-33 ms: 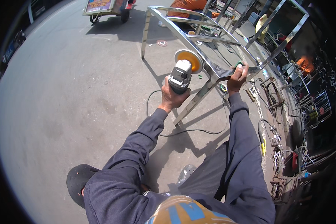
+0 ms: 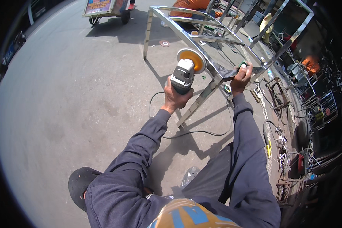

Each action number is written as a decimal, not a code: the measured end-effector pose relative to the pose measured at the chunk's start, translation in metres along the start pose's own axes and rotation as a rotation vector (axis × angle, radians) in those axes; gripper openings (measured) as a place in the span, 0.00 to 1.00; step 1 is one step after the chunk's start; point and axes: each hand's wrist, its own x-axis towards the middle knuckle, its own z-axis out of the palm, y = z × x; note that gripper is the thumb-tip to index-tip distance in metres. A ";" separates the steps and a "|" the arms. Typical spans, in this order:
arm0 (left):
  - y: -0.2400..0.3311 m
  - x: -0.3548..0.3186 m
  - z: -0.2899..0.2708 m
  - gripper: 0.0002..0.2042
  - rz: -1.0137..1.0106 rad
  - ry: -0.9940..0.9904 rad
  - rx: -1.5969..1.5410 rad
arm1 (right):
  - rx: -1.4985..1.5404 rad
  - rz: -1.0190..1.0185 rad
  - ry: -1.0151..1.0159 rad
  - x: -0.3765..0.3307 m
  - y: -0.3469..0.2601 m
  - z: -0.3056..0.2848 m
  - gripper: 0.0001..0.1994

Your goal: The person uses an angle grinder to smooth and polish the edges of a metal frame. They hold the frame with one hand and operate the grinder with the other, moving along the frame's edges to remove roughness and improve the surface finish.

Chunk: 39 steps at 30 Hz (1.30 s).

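Note:
My left hand (image 2: 173, 99) is wrapped round the body of an angle grinder (image 2: 182, 77). The grinder's round orange-faced disc (image 2: 194, 60) is beside the near bar of a shiny metal frame with legs (image 2: 200, 102); whether they touch, I cannot tell. At the right corner of that frame, my right hand (image 2: 241, 80) is closed, its thumb pressed on a small green block (image 2: 242, 64). The block is held close to the metal, and the fingers below are partly hidden.
A black cord (image 2: 205, 132) loops over the pavement below the frame. A loose disc (image 2: 164, 43) lies beyond the grinder, and a wheeled cart (image 2: 105, 8) stands farther off. Another person in orange (image 2: 192, 5) is behind the frame. Metal tools and scrap (image 2: 281, 152) crowd the right side.
The far cart has shifted slightly to the left. The grinder has moved a touch left and up in my left hand; my right hand stays in place.

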 end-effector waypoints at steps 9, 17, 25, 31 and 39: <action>-0.005 -0.025 -0.003 0.36 0.167 -0.070 0.120 | -0.025 -0.018 0.010 0.000 -0.005 0.001 0.14; -0.023 -0.033 0.006 0.38 0.336 0.039 0.309 | -0.037 -0.039 0.026 0.001 -0.009 0.002 0.15; -0.012 -0.020 0.005 0.37 0.278 0.115 0.275 | -0.013 -0.025 0.020 0.000 -0.009 0.001 0.16; 0.039 -0.012 -0.030 0.33 -0.106 -0.131 0.032 | -0.039 -0.062 0.009 0.003 -0.008 0.001 0.18; 0.086 -0.017 -0.033 0.38 -0.243 -0.277 -0.040 | 0.013 -0.136 0.014 0.004 -0.008 0.000 0.14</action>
